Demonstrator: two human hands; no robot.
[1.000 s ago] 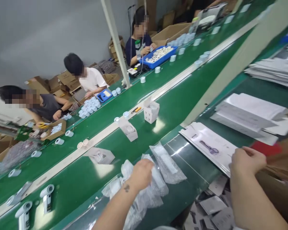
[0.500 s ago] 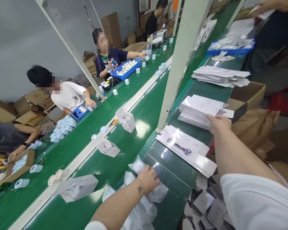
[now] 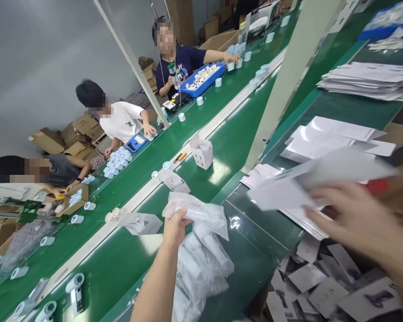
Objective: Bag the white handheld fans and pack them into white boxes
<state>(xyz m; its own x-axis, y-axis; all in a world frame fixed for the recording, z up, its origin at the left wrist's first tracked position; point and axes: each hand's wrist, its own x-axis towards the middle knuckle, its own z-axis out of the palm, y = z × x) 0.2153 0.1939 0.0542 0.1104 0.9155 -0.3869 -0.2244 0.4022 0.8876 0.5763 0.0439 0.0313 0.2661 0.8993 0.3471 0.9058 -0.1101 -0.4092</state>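
My left hand (image 3: 177, 227) is closed on a clear plastic bag (image 3: 201, 211) with a pale part inside, raised above a heap of similar bags (image 3: 201, 264) at the belt's near edge. On the right, my right hand (image 3: 352, 219) grips a white carton (image 3: 277, 190), blurred by motion and partly folded open. Beneath that carton lie printed flat cartons (image 3: 304, 223), mostly covered by it. Just behind stands a stack of white folded cartons (image 3: 329, 138).
Open white boxes (image 3: 203, 154) stand along the green conveyor belt (image 3: 231, 129). A pale post (image 3: 282, 85) rises beside the side table. Below right lies a pile of printed boxes (image 3: 325, 281). Several co-workers sit across the belt near a blue tray (image 3: 201, 87).
My left hand has lifted a bag from the heap. My right hand has drawn a carton off the stack toward the left. The view has shifted, so the scene sits further right.
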